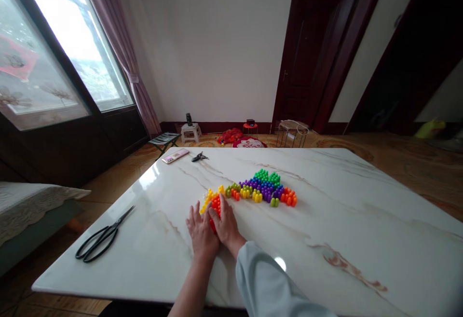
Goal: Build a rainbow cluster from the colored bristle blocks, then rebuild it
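On the white marbled table [325, 225], many small knobbed plastic pieces stand grouped by colour. My left hand [203, 234] rests low with fingers spread along the left side of the red pieces [215, 204]. Against their right side lies my right hand [226, 226], its fingers stretched out and its thumb close to the left hand. Between them the hands cover part of the red group. Yellow pieces [204, 204] edge the red ones. Further right are purple pieces [267, 191], green pieces [265, 175] and orange pieces [289, 197], with yellow and olive ones between.
Black-handled scissors [103, 238] lie at the table's left. A phone [175, 156] and a small dark tool [199, 157], perhaps pliers, lie by the far left corner. Beyond the table are a white stool [191, 132], a wire-legged stool [292, 131] and a red bag [230, 136].
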Demonstrator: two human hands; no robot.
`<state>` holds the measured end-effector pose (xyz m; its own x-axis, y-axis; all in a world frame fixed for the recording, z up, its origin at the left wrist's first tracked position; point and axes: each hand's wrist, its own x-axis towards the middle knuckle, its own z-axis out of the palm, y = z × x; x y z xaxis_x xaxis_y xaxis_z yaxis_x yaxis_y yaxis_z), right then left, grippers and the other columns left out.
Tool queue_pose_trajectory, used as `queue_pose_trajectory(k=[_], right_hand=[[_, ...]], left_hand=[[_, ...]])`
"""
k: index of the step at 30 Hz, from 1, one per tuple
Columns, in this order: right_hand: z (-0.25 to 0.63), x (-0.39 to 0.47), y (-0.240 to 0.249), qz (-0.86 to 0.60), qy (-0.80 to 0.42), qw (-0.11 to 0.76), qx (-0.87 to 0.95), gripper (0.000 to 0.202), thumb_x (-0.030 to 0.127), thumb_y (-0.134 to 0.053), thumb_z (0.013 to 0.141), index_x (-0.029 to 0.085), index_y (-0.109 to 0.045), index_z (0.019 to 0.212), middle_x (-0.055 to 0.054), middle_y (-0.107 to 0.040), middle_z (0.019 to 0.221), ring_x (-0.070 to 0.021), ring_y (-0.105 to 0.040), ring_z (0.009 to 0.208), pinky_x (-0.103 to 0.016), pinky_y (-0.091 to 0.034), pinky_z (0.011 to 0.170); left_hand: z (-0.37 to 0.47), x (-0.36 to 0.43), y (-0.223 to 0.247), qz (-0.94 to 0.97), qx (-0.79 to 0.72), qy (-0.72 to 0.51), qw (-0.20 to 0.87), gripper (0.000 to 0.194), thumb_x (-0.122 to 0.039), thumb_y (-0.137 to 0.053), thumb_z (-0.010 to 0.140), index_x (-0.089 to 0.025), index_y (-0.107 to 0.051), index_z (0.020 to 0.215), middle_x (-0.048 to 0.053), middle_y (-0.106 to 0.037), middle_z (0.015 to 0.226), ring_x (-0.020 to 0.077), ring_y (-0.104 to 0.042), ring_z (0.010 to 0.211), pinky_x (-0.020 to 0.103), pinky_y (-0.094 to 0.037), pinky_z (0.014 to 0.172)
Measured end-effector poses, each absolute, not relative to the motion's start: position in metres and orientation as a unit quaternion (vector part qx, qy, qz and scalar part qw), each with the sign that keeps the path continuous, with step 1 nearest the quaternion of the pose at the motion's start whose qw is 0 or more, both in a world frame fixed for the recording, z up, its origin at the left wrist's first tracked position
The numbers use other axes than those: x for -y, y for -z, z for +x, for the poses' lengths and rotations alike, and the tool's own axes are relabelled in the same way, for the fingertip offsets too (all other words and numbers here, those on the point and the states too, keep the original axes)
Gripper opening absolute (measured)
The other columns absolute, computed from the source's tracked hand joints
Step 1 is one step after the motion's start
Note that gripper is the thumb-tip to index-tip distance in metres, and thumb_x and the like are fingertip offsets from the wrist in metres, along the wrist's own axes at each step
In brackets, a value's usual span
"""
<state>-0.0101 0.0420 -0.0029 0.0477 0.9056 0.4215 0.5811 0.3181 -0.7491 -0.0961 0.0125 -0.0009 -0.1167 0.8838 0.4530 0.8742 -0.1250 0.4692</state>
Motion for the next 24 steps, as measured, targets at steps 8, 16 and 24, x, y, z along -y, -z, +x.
queue_pose_trajectory(k=[8,16,24], right_hand=[[0.127,-0.082,-0.043,-0.561,-0.028,0.493,0.665,0.048,0.05,-0.036,0.094,0.017,-0.063,0.117,-0.012,-0.061,0.125,-0.0237,-0.05,0.122,-0.045,-0.031,0.108],[0.225,-0.095,-0.011,-0.738,-0.083,0.446,0.5,0.074,0.068,-0.022,0.087,0.013,-0.066,0.109,-0.015,-0.07,0.099,-0.0263,-0.063,0.095,-0.037,-0.046,0.084],[0.056,-0.086,0.018,-0.632,-0.142,0.559,0.517,0.07,0.065,-0.031,0.089,0.012,-0.052,0.13,-0.018,-0.048,0.139,-0.0281,-0.042,0.13,-0.044,-0.034,0.106]], left_hand=[[-0.089,-0.019,0.0,0.651,-0.675,-0.347,-0.001,0.064,-0.039,-0.067,0.071,-0.024,-0.049,0.13,0.012,-0.026,0.152,0.0391,-0.011,0.142,0.062,-0.019,0.109],[-0.088,-0.023,0.001,0.659,-0.671,-0.339,0.007,0.061,-0.033,-0.068,0.068,-0.026,-0.052,0.126,0.01,-0.031,0.149,0.0394,-0.016,0.14,0.061,-0.025,0.109],[-0.089,-0.023,0.004,0.666,-0.664,-0.337,-0.039,0.059,-0.036,-0.066,0.07,-0.02,-0.054,0.126,0.012,-0.032,0.149,0.0368,-0.018,0.141,0.053,-0.024,0.112]])
